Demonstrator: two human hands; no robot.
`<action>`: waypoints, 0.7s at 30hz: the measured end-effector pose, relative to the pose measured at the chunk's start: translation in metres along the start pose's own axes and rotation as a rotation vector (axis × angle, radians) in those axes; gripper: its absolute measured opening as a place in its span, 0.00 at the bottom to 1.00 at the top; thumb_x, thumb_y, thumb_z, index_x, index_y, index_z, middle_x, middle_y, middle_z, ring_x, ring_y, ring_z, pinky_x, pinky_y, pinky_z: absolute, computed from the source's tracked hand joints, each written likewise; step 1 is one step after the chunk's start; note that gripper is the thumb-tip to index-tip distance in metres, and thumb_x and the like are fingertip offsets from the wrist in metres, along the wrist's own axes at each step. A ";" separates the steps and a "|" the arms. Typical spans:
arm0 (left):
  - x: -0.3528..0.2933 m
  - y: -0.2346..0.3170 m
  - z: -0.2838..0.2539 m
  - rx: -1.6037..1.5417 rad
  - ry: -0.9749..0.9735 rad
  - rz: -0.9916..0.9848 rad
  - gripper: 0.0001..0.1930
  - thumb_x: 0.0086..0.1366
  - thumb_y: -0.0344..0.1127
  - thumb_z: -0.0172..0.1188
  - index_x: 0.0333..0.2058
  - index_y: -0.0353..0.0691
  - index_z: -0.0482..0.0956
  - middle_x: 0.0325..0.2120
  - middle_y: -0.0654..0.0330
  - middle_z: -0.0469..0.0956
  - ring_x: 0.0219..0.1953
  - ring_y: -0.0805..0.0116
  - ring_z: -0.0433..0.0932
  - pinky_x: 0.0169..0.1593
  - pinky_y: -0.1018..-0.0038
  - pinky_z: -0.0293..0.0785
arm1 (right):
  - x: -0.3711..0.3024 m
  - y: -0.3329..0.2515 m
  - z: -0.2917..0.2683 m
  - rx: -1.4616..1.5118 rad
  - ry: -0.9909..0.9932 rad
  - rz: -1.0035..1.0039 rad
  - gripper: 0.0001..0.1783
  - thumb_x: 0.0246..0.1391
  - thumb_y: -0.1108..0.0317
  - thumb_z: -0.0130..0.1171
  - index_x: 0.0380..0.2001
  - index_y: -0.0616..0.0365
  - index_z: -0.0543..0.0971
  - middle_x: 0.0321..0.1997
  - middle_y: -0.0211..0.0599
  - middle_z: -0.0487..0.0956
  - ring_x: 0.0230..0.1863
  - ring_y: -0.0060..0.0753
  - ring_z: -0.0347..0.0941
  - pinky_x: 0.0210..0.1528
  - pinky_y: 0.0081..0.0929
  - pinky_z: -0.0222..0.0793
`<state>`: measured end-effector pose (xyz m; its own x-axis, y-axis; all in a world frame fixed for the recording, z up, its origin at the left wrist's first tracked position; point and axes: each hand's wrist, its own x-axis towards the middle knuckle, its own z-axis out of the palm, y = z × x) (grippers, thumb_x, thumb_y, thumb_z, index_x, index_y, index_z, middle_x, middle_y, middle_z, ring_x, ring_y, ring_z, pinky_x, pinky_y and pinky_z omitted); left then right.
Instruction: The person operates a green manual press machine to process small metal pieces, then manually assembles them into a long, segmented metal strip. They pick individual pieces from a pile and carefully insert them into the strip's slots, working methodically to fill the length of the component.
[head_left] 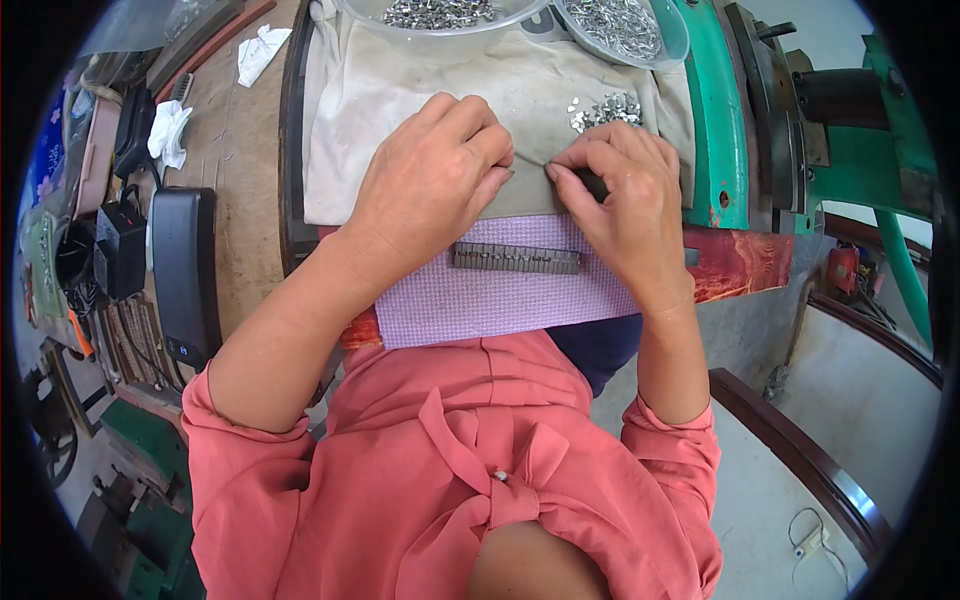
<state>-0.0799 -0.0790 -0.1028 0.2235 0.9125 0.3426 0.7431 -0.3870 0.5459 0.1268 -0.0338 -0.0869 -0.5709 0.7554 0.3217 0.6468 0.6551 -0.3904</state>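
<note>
Left hand and right hand face each other, thumbs and forefingers narrowed to a pinch; whether either grips a tiny piece, I cannot tell. Nearer the body, between the wrists, the segmented metal strip lies on purple cloth, which likely stops it sliding. Loose metal pieces sit just beyond the right hand, presumably for easy reach

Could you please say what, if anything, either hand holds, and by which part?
It cannot be told: anything in the left hand or right hand is too small to discern.
</note>
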 end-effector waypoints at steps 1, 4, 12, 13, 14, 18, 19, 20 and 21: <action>0.000 0.000 0.000 0.002 0.000 0.003 0.08 0.53 0.27 0.68 0.32 0.39 0.78 0.34 0.60 0.75 0.39 0.56 0.75 0.42 0.64 0.74 | 0.000 0.002 0.000 0.036 -0.007 0.009 0.05 0.46 0.69 0.70 0.26 0.54 0.83 0.32 0.31 0.76 0.41 0.38 0.74 0.51 0.38 0.63; 0.001 0.000 -0.001 0.003 -0.002 0.009 0.08 0.53 0.27 0.68 0.32 0.39 0.78 0.34 0.60 0.75 0.39 0.56 0.75 0.42 0.64 0.74 | -0.002 0.005 0.000 0.049 0.007 -0.014 0.05 0.47 0.70 0.69 0.27 0.54 0.82 0.32 0.31 0.76 0.41 0.38 0.74 0.51 0.38 0.63; 0.000 -0.001 0.000 0.006 0.012 0.012 0.07 0.54 0.27 0.67 0.31 0.38 0.78 0.34 0.60 0.75 0.39 0.56 0.75 0.42 0.64 0.74 | -0.013 0.001 -0.017 0.109 -0.038 -0.063 0.06 0.49 0.72 0.68 0.31 0.54 0.80 0.36 0.31 0.77 0.42 0.38 0.74 0.51 0.37 0.61; 0.000 -0.001 0.000 0.004 0.016 0.013 0.07 0.54 0.27 0.67 0.31 0.38 0.78 0.34 0.60 0.75 0.39 0.56 0.75 0.42 0.64 0.73 | -0.018 -0.001 -0.022 0.153 -0.050 -0.061 0.06 0.49 0.72 0.68 0.31 0.54 0.80 0.36 0.31 0.77 0.42 0.38 0.74 0.50 0.36 0.61; 0.000 -0.001 0.000 0.002 0.019 0.017 0.07 0.54 0.27 0.67 0.31 0.38 0.78 0.33 0.60 0.76 0.39 0.56 0.75 0.42 0.64 0.73 | -0.025 -0.002 -0.027 0.155 -0.066 -0.048 0.06 0.49 0.72 0.68 0.31 0.54 0.80 0.37 0.31 0.77 0.42 0.38 0.74 0.50 0.36 0.61; -0.002 0.006 0.000 -0.058 0.001 0.003 0.07 0.54 0.26 0.67 0.31 0.38 0.78 0.32 0.59 0.76 0.38 0.56 0.75 0.41 0.64 0.73 | -0.053 -0.006 -0.030 0.161 -0.092 -0.020 0.08 0.47 0.73 0.69 0.32 0.54 0.80 0.37 0.30 0.78 0.41 0.37 0.74 0.50 0.36 0.60; -0.004 0.010 -0.001 -0.090 -0.014 0.002 0.07 0.54 0.26 0.67 0.31 0.38 0.78 0.32 0.59 0.76 0.37 0.56 0.75 0.41 0.64 0.73 | -0.058 -0.006 -0.028 0.161 -0.090 -0.019 0.09 0.46 0.73 0.69 0.32 0.54 0.80 0.37 0.30 0.78 0.40 0.36 0.73 0.49 0.36 0.60; -0.005 0.017 -0.002 -0.124 -0.030 0.004 0.07 0.54 0.26 0.67 0.30 0.38 0.78 0.32 0.59 0.76 0.37 0.56 0.75 0.41 0.65 0.73 | -0.061 -0.006 -0.027 0.165 -0.092 -0.022 0.09 0.45 0.73 0.70 0.32 0.54 0.81 0.37 0.29 0.78 0.40 0.36 0.74 0.49 0.36 0.60; -0.007 0.023 -0.002 -0.158 -0.047 0.007 0.07 0.54 0.26 0.67 0.30 0.38 0.78 0.32 0.59 0.76 0.37 0.56 0.75 0.40 0.65 0.73 | -0.063 -0.007 -0.025 0.171 -0.077 -0.018 0.09 0.45 0.73 0.70 0.32 0.54 0.81 0.37 0.29 0.78 0.40 0.36 0.74 0.49 0.36 0.60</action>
<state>-0.0656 -0.0943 -0.0914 0.2601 0.9136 0.3125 0.6335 -0.4057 0.6588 0.1714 -0.0855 -0.0829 -0.6228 0.7358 0.2659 0.5445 0.6517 -0.5280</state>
